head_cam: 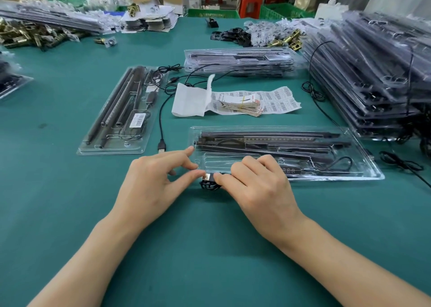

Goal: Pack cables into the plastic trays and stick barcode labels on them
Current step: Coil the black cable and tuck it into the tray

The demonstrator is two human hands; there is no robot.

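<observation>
Teal desk (210, 248): left hand (151, 180) and right hand (254, 183) pinch coiled black USB cable (208, 186) just short of clear plastic tray (363, 169). Cable not seated, no label yet. Second clear tray (112, 148) beyond left hand is labelled.

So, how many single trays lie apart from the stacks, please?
2: labelled tray at left, near tray at the right hand. A cut-off tray far left may be a stack.

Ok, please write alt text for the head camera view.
The left hand and right hand hold a coiled black cable at the near edge of a clear plastic tray on a green table. Barcode label sheets lie behind it, a labelled tray to the left, stacked trays to the right.
</observation>
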